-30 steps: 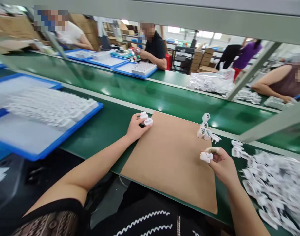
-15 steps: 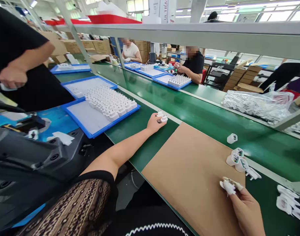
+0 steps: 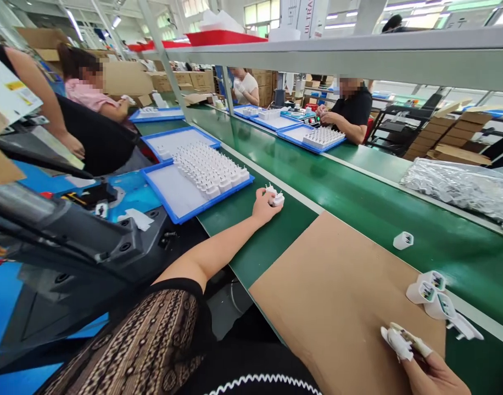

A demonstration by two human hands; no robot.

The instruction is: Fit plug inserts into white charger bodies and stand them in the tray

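Note:
My left hand (image 3: 265,209) reaches out over the green table and is closed around a couple of white plugs (image 3: 278,201), their metal pins pointing up. To its left is a blue-rimmed tray (image 3: 169,203) with rows of similar white plugs (image 3: 212,170). My right hand (image 3: 430,365) is low on the right, above the brown cardboard sheet (image 3: 321,285). Its fingertips are pinched at a small white piece (image 3: 397,343); I cannot tell if this is a part or a finger wrapping. Nearby, several open white plug housings (image 3: 420,292) stand beside a flat white pronged piece (image 3: 465,326).
One white housing (image 3: 403,240) stands alone on the green belt (image 3: 350,192). A dark machine (image 3: 111,258) stands on the left. A shelf (image 3: 337,60) crosses overhead. Bagged parts (image 3: 453,186) lie at right. Co-workers sit beyond the belt and at left.
The view has swung left, so the scene sits further right. My left hand stays at the plugs with its fingers further around them. A seated co-worker has come into view at left.

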